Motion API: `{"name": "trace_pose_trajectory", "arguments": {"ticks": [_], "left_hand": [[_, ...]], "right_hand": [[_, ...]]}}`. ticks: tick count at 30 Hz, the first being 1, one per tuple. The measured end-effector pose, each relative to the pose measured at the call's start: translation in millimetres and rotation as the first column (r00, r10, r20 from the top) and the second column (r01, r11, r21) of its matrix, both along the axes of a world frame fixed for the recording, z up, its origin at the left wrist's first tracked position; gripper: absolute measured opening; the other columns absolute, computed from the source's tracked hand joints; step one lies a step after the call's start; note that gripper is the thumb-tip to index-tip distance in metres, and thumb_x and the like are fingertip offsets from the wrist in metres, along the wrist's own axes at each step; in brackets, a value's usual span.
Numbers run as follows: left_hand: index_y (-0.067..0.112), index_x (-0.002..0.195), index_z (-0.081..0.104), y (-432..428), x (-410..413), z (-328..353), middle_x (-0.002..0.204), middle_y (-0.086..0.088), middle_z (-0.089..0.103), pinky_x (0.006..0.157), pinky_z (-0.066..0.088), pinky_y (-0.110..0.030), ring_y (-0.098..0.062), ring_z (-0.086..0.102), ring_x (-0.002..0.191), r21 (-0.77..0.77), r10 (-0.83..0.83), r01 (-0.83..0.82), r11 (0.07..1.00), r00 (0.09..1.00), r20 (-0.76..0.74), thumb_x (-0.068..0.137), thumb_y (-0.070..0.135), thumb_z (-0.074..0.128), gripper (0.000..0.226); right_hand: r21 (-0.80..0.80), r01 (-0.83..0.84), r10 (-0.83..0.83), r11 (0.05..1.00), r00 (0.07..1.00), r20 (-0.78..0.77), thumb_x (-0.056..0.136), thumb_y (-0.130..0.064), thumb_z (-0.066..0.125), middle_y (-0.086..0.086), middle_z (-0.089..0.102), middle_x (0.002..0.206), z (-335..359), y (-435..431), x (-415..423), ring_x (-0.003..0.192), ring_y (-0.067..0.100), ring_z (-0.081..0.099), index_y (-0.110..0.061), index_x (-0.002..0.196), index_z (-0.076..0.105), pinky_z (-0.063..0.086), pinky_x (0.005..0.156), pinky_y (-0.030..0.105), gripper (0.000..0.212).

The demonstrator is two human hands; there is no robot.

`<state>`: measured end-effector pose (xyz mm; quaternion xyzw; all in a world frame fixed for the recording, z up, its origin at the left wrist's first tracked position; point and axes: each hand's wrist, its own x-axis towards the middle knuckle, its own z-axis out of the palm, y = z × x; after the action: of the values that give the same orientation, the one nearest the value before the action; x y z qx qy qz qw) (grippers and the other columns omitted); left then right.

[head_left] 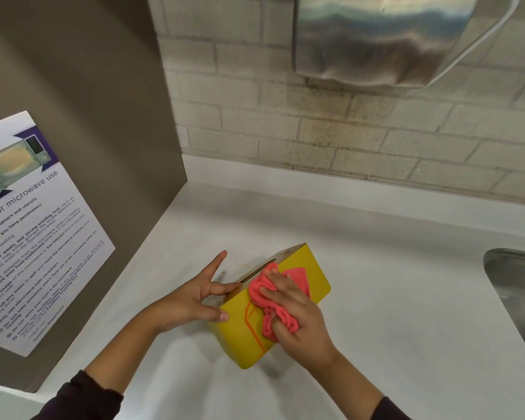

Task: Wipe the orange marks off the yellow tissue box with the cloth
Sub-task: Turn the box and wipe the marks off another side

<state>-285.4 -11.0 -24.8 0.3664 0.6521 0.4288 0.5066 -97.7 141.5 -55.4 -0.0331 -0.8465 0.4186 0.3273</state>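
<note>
A yellow tissue box (311, 269) with a tan slotted top stands on the white counter (376, 268). Orange marks (250, 324) streak its yellow side facing me. My right hand (297, 313) grips a bunched pink cloth (265, 294) and presses it against that yellow side, beside the marks. My left hand (194, 298) steadies the box at its near left corner: thumb on the yellow side, middle fingers on the top edge, index finger pointing up and away.
A grey cabinet side (82, 147) with a microwave-use poster (28, 231) stands at left. A steel sink (519, 295) sits at the right edge. A steel dispenser (385, 37) hangs on the tiled wall above. Small orange spots (225, 271) lie on the counter by the box.
</note>
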Motion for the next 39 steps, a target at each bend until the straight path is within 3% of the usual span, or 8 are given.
{"name": "trace_pose_trajectory", "arguments": {"ticks": [4, 11, 14, 18, 23, 28, 32, 39], "left_hand": [[0.051, 0.136, -0.005, 0, -2, 0, 0.124, 0.009, 0.064, 0.107, 0.031, -0.027, -0.002, 0.046, 0.128, -0.011, -0.016, 0.016, 1.000, 1.000, -0.002, 0.068, 0.019, 0.077, 0.111], [0.056, 0.134, 0.002, 0, 1, -1, 0.125, 0.004, 0.064, 0.103, 0.033, -0.018, -0.002, 0.043, 0.130, 0.007, -0.038, 0.038, 0.999, 0.999, -0.006, 0.073, 0.012, 0.075, 0.105], [0.051, 0.139, -0.001, 0, 0, 0, 0.124, 0.006, 0.065, 0.102, 0.035, -0.015, -0.002, 0.043, 0.130, -0.004, -0.042, 0.041, 0.999, 0.999, -0.008, 0.074, 0.008, 0.074, 0.108], [0.052, 0.137, 0.001, 0, 0, 3, 0.124, 0.004, 0.065, 0.106, 0.034, -0.028, -0.010, 0.049, 0.127, 0.022, -0.011, 0.011, 1.000, 1.000, 0.009, 0.069, 0.011, 0.075, 0.108], [0.055, 0.132, 0.004, 0, 0, 4, 0.124, 0.006, 0.064, 0.106, 0.039, -0.032, -0.011, 0.052, 0.124, 0.019, 0.009, -0.009, 1.000, 1.000, 0.023, 0.068, 0.011, 0.074, 0.105], [0.052, 0.137, 0.002, 0, 0, 5, 0.125, 0.003, 0.064, 0.112, 0.030, -0.037, -0.009, 0.045, 0.130, 0.022, -0.021, 0.021, 1.000, 1.000, 0.008, 0.068, 0.015, 0.076, 0.107], [0.057, 0.133, 0.005, 0, 2, 7, 0.125, 0.002, 0.064, 0.116, 0.025, -0.042, -0.011, 0.044, 0.131, 0.025, -0.023, 0.023, 0.999, 1.000, -0.005, 0.066, 0.020, 0.078, 0.106], [0.047, 0.140, -0.002, 1, 1, 10, 0.124, 0.000, 0.065, 0.109, 0.025, -0.027, -0.011, 0.049, 0.127, 0.038, -0.060, 0.059, 0.998, 0.998, 0.022, 0.072, 0.004, 0.070, 0.109]], "right_hand": [[0.008, 0.014, -0.014, 1.000, 1.000, -0.015, 0.075, -0.003, 0.056, 0.008, 0.050, 0.140, -5, 25, 10, 0.133, 0.025, 0.043, -0.011, 0.121, 0.062, 0.031, 0.111, 0.048, 0.048], [-0.236, 0.294, -0.310, 0.926, 0.950, -0.033, 0.084, -0.016, 0.047, -0.007, 0.053, 0.137, -3, 13, 0, 0.134, 0.015, 0.041, -0.029, 0.122, 0.061, 0.019, 0.117, 0.028, 0.042], [-0.259, 0.216, -0.232, 0.941, 0.972, -0.035, 0.084, -0.014, 0.047, -0.010, 0.051, 0.138, 5, 1, -3, 0.135, 0.011, 0.039, -0.038, 0.125, 0.057, 0.023, 0.112, 0.018, 0.048], [-0.071, 0.046, -0.048, 0.996, 0.999, -0.025, 0.078, -0.007, 0.051, -0.005, 0.047, 0.143, 4, -13, -5, 0.135, 0.015, 0.040, -0.023, 0.131, 0.053, 0.022, 0.116, 0.030, 0.055], [0.153, -0.171, 0.162, 0.973, 0.984, 0.070, 0.078, -0.003, 0.057, 0.005, 0.043, 0.145, 4, 10, 5, 0.138, 0.023, 0.036, -0.014, 0.127, 0.057, 0.021, 0.116, 0.041, 0.051], [-0.066, -0.006, 0.005, 0.998, 1.000, -0.015, 0.075, -0.003, 0.053, 0.005, 0.054, 0.137, -2, 19, 8, 0.132, 0.022, 0.045, -0.011, 0.114, 0.067, 0.026, 0.113, 0.049, 0.042], [-0.246, 0.133, -0.151, 0.960, 0.987, -0.053, 0.078, -0.007, 0.048, -0.013, 0.058, 0.133, 1, -3, -2, 0.130, 0.015, 0.047, -0.022, 0.113, 0.068, 0.023, 0.116, 0.035, 0.043], [-0.088, -0.114, 0.115, 0.990, 0.993, 0.005, 0.073, -0.001, 0.051, 0.000, 0.052, 0.138, 4, -21, -5, 0.133, 0.019, 0.043, -0.014, 0.121, 0.062, 0.020, 0.117, 0.041, 0.051]]}}
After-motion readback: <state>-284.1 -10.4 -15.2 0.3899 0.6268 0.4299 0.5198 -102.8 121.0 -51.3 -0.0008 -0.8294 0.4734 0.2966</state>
